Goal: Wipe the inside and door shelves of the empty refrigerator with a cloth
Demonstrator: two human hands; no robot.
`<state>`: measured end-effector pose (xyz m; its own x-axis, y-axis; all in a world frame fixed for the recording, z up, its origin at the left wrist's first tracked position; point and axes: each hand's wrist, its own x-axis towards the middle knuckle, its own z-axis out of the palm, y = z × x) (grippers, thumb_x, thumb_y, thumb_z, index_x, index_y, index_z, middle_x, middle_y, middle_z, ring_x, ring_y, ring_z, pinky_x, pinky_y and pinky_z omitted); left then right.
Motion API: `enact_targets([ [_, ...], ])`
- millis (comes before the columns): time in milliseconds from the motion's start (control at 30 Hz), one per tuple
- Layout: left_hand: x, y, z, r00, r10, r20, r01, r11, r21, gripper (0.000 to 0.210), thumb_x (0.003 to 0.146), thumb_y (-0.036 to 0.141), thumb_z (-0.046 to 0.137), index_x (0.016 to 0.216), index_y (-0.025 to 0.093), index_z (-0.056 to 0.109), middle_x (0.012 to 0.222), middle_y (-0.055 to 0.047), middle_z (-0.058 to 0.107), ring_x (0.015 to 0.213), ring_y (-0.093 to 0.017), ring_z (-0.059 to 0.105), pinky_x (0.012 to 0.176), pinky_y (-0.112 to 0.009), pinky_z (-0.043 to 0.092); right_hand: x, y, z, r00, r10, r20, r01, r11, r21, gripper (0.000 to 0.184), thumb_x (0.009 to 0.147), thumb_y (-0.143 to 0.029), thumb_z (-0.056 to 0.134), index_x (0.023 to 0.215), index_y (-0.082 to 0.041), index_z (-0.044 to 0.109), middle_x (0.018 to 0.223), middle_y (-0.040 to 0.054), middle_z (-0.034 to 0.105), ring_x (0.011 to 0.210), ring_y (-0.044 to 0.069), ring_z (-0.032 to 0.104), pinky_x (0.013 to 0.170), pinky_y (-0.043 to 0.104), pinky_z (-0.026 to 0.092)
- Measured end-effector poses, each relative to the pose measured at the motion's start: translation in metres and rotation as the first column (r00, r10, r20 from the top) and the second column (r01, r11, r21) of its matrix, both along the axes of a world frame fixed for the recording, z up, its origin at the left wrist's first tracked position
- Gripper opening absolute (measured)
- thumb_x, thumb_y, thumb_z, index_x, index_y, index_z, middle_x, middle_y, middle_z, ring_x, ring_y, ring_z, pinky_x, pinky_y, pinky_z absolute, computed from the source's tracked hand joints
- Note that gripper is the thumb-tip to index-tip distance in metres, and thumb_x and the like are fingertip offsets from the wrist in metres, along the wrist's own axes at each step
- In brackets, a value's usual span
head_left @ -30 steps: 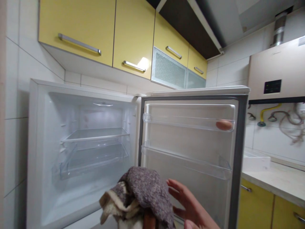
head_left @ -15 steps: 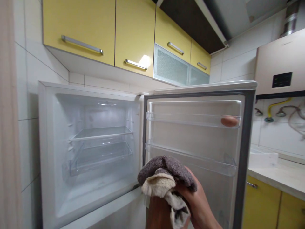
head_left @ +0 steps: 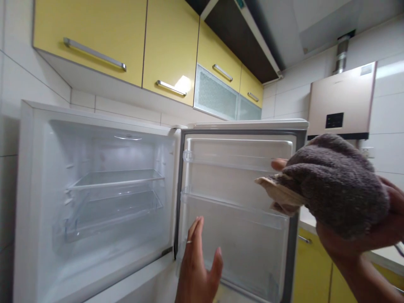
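My right hand (head_left: pixel 342 248) is closed around a bunched grey towel (head_left: pixel 341 185), held up at the right in front of the fridge door's outer edge. A beige piece of cloth (head_left: pixel 280 193) sticks out from the towel's left end. My left hand (head_left: pixel 197 265) is raised at the bottom centre, fingers stretched and thumb apart, with nothing in it. Behind it stands the open fridge door (head_left: pixel 233 248) with clear racks. An egg (head_left: pixel 278 164) sits in the upper door rack (head_left: pixel 227 160), partly hidden by the towel.
The fridge compartment (head_left: pixel 104 252) is open at the left, with a glass shelf (head_left: pixel 120 177) and a clear tray (head_left: pixel 116 210) below it. Yellow wall cupboards (head_left: pixel 91 25) hang above. A water heater (head_left: pixel 342 101) is on the right wall, above a counter with yellow cupboards (head_left: pixel 312 265).
My right hand has carried the towel up and to the right, closer to me. My left hand, hidden behind the cloth before, is now apart and open. The view has turned to the right.
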<state>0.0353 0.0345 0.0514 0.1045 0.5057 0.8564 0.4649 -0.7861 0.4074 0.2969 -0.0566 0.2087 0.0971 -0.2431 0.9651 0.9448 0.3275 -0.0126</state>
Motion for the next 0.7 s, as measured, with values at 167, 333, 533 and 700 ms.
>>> enact_targets([
  [167, 0.015, 0.041, 0.04, 0.984, 0.069, -0.167, -0.037, 0.981, 0.191, 0.064, 0.1, 0.04, 0.045, 0.156, 0.013, 0.026, 0.157, -0.021, 0.043, 0.15, -0.029, 0.036, 0.117, -0.05, 0.045, 0.017, 0.001, 0.04, 0.923, -0.165, 0.348, 0.152, 0.986, 0.066, 0.076, 0.083, -0.029, 0.072, 0.153, -0.032, 0.042, 0.142, 0.0115, 0.055, 0.13, 0.044, 0.053, 0.106, 0.064, 0.045],
  [333, 0.019, 0.093, 0.067, 0.906, 0.1, -0.411, 0.01, 0.966, 0.257, 0.052, 0.095, 0.029, 0.049, 0.144, 0.01, 0.045, 0.147, -0.022, 0.054, 0.148, -0.032, 0.04, 0.119, -0.057, 0.04, 0.014, 0.041, 0.056, 0.76, -0.268, 0.592, 0.337, 0.941, -0.007, 0.066, 0.084, -0.02, 0.065, 0.147, -0.022, 0.048, 0.141, 0.0165, 0.057, 0.135, 0.04, 0.052, 0.112, 0.06, 0.044],
  [533, 0.026, 0.095, 0.063, 0.917, 0.122, -0.38, -0.003, 0.954, 0.299, 0.048, 0.101, 0.036, 0.044, 0.142, 0.011, 0.046, 0.13, -0.018, 0.063, 0.128, -0.03, 0.057, 0.119, -0.058, 0.039, -0.024, 0.082, 0.075, 0.749, -0.216, 0.626, 0.397, 0.903, -0.165, 0.062, 0.077, -0.024, 0.067, 0.137, -0.015, 0.054, 0.138, 0.0186, 0.058, 0.132, 0.039, 0.051, 0.108, 0.054, 0.046],
  [700, 0.039, 0.093, 0.059, 0.906, 0.135, -0.401, -0.031, 0.967, 0.254, 0.061, 0.097, 0.035, 0.051, 0.149, 0.006, 0.038, 0.141, -0.022, 0.055, 0.139, -0.034, 0.048, 0.122, -0.06, 0.035, -0.071, 0.118, 0.11, 0.779, 0.015, 0.627, 0.365, 0.802, -0.472, 0.063, 0.072, -0.026, 0.071, 0.133, -0.016, 0.057, 0.133, 0.0172, 0.061, 0.118, 0.035, 0.058, 0.096, 0.043, 0.048],
])
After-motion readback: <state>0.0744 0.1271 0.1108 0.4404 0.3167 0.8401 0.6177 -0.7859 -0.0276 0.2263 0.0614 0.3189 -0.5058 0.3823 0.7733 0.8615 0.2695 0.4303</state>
